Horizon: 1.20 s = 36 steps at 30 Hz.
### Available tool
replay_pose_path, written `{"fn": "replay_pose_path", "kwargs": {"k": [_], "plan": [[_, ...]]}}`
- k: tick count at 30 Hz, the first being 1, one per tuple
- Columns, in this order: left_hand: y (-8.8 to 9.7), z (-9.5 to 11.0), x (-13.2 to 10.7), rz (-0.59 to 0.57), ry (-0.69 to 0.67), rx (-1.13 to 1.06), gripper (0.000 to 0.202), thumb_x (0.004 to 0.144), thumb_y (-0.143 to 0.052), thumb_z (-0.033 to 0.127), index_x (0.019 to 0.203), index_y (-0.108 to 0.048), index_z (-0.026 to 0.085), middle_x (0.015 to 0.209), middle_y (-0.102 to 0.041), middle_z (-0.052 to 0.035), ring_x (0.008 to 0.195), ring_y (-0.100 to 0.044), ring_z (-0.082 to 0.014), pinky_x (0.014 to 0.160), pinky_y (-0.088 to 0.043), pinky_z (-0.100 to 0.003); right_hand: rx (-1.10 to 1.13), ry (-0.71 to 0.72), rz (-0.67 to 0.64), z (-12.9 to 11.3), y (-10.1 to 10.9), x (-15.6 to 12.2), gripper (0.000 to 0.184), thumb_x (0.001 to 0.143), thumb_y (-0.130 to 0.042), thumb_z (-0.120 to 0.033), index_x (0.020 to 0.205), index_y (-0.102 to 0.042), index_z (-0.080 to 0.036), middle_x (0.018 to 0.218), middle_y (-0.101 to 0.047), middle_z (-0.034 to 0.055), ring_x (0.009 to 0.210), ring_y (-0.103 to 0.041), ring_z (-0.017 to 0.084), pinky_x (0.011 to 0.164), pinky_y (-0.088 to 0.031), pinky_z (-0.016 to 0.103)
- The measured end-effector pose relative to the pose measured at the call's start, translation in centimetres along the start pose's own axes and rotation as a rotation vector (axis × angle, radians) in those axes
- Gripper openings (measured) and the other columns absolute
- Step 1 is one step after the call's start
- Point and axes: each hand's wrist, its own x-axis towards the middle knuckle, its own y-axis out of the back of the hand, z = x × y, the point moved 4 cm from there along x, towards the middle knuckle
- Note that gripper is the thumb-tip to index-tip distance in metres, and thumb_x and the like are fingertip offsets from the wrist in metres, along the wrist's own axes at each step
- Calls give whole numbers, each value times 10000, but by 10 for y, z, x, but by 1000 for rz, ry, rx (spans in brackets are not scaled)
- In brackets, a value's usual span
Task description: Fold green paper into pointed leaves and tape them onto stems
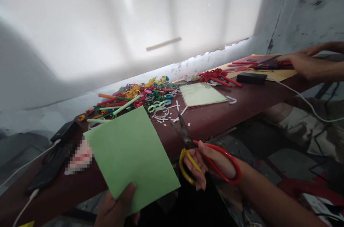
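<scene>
Scissors (pixel 188 142) gape slightly in the right hand (pixel 220 162), fingers (pixel 197 177) curled round them — left hand (pixel 118 202) pinching green paper (pixel 134 155) firmly.

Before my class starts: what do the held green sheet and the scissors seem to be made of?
Green sheet: probably matte paper or card; flat, shineless, with straight edges. Scissors: blades likely dull metal, being dark grey and thin; handles perhaps plastic or plastic-coated, being smooth, red and yellow.
</scene>
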Motion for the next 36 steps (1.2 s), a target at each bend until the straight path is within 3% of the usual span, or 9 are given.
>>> {"fn": "replay_pose_path", "kwargs": {"k": [2,5,8,11,14,18,22,27,36], "plan": [[-3,3,8,-40,20,-32,512,571,-846,658,613,-667,180,496,-627,-21,473,-561,-158,496,-456,-271,-175,-41,151,-15,35,7,861,743,-258,-988,832,-575,-192,578,-596,33,597,-636,205,635,-539,348],[-6,10,23,-86,38,-46,501,562,-875,607,674,-700,151,577,-679,-40,529,-579,-161,507,-458,-265,-452,-184,429,-29,94,30,578,780,-712,-713,946,-626,-167,926,-689,119,911,-665,271,815,-531,397],[-10,17,35,-129,26,-36,521,552,-879,605,637,-686,129,558,-653,-44,515,-538,-145,495,-430,-261,-606,-314,529,-31,137,58,349,950,-666,-425,1174,-636,-158,1202,-651,105,1058,-646,250,905,-544,456],[-14,19,40,-146,7,-22,544,576,-861,620,670,-699,109,568,-654,-57,525,-543,-151,513,-434,-271,-627,-328,547,-30,151,75,348,977,-645,-353,1270,-611,-169,1287,-622,103,1092,-646,247,919,-558,465],[-15,20,37,-106,-13,0,550,596,-841,640,691,-700,117,545,-644,-46,503,-536,-154,486,-407,-265,-548,-242,551,-32,131,74,332,982,-634,-378,1230,-628,-157,1258,-638,110,1078,-651,242,915,-555,456],[-18,21,25,-24,-38,62,505,599,-861,604,587,-667,138,453,-604,-32,449,-513,-144,465,-384,-252,-300,-36,422,-37,62,63,419,935,-628,-551,924,-722,-143,949,-734,80,912,-687,225,804,-543,346],[-17,20,17,54,-71,59,500,597,-864,609,686,-716,140,546,-689,-44,503,-598,-172,512,-462,-260,19,131,320,-36,10,58,509,837,-676,-627,1016,-719,-152,877,-748,55,741,-683,181,622,-513,274],[-3,21,25,91,-72,-69,703,476,-901,649,942,-723,152,841,-791,-73,869,-748,-284,784,-582,-324,252,209,324,-31,4,60,489,665,-825,-611,801,-720,-153,737,-702,24,614,-592,131,550,-449,249],[-21,19,28,25,5,-165,636,585,-901,551,1005,-751,97,845,-793,-101,743,-736,-255,689,-582,-318,440,159,311,-18,-4,54,515,705,-792,-653,859,-778,-161,709,-704,11,591,-588,130,564,-438,254]]}}
